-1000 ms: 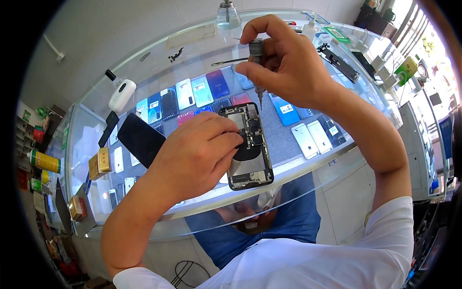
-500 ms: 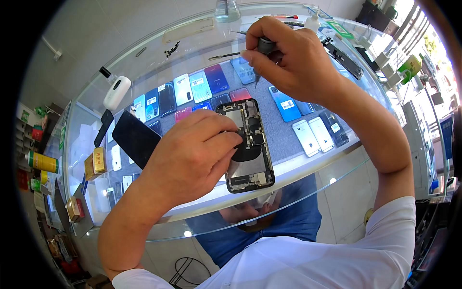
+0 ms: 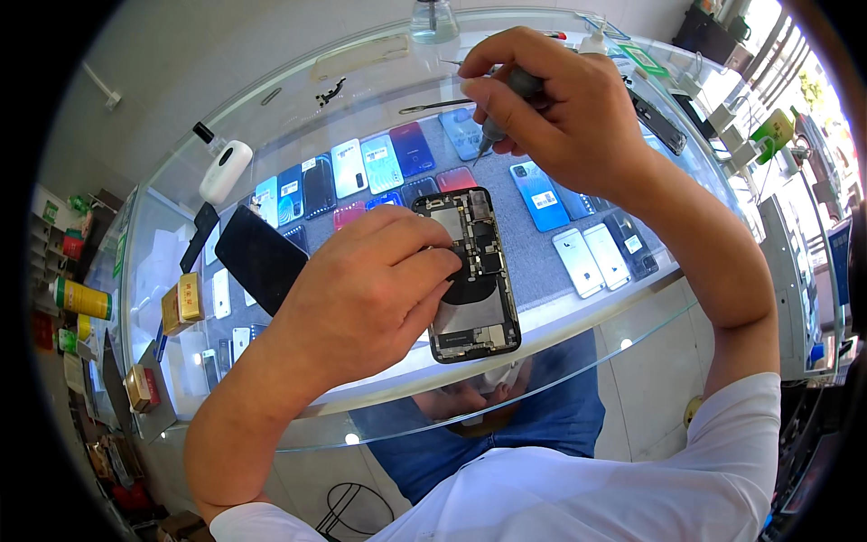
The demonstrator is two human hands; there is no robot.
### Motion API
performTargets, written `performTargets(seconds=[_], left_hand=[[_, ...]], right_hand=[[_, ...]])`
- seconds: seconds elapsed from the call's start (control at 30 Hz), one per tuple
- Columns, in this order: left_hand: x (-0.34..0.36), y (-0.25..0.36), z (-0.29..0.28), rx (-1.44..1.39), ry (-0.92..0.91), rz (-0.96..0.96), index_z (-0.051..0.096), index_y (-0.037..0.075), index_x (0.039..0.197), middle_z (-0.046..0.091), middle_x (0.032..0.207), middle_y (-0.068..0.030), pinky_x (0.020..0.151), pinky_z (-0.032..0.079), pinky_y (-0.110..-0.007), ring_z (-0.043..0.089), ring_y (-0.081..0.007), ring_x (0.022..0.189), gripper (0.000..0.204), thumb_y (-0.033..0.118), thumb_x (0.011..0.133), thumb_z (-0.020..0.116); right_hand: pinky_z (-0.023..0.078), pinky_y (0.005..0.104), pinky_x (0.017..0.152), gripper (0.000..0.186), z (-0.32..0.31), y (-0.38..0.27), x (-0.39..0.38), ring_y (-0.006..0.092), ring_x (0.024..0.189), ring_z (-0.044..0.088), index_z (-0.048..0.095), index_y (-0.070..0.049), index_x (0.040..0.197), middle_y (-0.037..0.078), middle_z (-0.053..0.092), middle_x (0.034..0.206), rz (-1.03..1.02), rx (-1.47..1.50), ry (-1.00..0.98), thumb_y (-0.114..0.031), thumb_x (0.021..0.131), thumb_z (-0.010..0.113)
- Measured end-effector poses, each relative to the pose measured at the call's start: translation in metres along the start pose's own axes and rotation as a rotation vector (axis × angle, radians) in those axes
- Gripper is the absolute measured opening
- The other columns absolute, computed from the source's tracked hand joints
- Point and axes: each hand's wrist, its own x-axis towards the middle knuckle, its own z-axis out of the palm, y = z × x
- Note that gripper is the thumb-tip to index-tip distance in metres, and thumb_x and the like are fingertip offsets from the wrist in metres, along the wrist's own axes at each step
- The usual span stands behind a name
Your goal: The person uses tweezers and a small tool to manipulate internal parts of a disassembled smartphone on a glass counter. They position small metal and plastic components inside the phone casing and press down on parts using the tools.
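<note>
An opened phone (image 3: 475,312) lies on the glass counter in front of me, its circuit board, battery area and small parts bare. My left hand (image 3: 361,289) reaches over its left side, with thumb and fingertips pinched together at the inner parts. Whatever they hold, if anything, is hidden. Above the phone's far end, my right hand (image 3: 564,113) grips a grey screwdriver (image 3: 492,133) with its thin tip slanting down toward the left. That tip is in the air, apart from the phone. Left of my left hand is a dark phone screen (image 3: 260,259), lying tilted.
Many phones, such as a blue one (image 3: 540,196), show through the glass counter (image 3: 379,411). On top lie a thin metal tool (image 3: 433,106), a white rounded device (image 3: 226,172), a small black part (image 3: 330,92) and a gold box (image 3: 182,303). A glass bottle (image 3: 434,23) stands at the back.
My right hand has moved slightly to the right, and the screwdriver in it leans more. My left hand keeps its pinch at the phone. The whole view has shifted a little.
</note>
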Motion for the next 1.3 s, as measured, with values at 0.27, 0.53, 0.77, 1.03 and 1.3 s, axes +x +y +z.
performTargets(seconds=[0.27,0.53,0.77,1.03,1.3], left_hand=[[0.000,0.002,0.000,0.010,-0.009,-0.019,0.077,0.002,0.106,0.073,0.118,-0.0130,0.108,0.057,-0.050,0.071,-0.0370,0.113,0.025,-0.002,0.082,0.082],[0.000,0.001,0.000,0.015,-0.009,-0.015,0.076,0.002,0.106,0.072,0.118,-0.0133,0.108,0.057,-0.049,0.071,-0.0370,0.112,0.025,-0.002,0.082,0.082],[0.001,0.002,0.000,0.023,-0.007,-0.003,0.076,0.002,0.105,0.072,0.120,-0.0127,0.103,0.058,-0.048,0.071,-0.0375,0.114,0.025,-0.002,0.082,0.082],[0.001,0.000,-0.002,0.022,-0.025,0.007,0.076,0.002,0.103,0.073,0.118,-0.0109,0.094,0.059,-0.044,0.070,-0.0346,0.109,0.023,-0.001,0.082,0.082],[0.002,-0.005,0.001,0.013,0.012,0.040,0.077,0.002,0.100,0.074,0.113,-0.0111,0.090,0.059,-0.044,0.070,-0.0335,0.106,0.018,-0.002,0.083,0.081]], right_hand=[[0.056,0.0374,0.061,0.018,0.011,0.004,-0.004,0.0285,0.060,0.071,0.072,-0.007,0.110,0.012,0.071,0.069,-0.041,0.058,0.014,-0.015,0.095,0.076],[0.056,0.0388,0.061,0.017,0.011,0.002,-0.003,0.0318,0.062,0.072,0.073,-0.007,0.109,0.014,0.072,0.071,-0.021,0.020,-0.019,-0.016,0.095,0.076],[0.054,0.0291,0.056,0.014,0.002,-0.002,0.003,0.0166,0.059,0.073,0.072,-0.006,0.117,0.010,0.073,0.073,-0.306,-0.232,-0.090,-0.015,0.106,0.070],[0.059,0.0480,0.074,0.026,-0.001,-0.005,0.007,0.0380,0.077,0.074,0.070,-0.007,0.117,0.015,0.077,0.085,-0.270,0.076,-0.143,-0.013,0.093,0.063],[0.058,0.0471,0.070,0.028,0.001,-0.008,0.007,0.0386,0.073,0.074,0.069,-0.005,0.114,0.016,0.077,0.085,-0.199,0.030,-0.134,-0.015,0.088,0.065]])
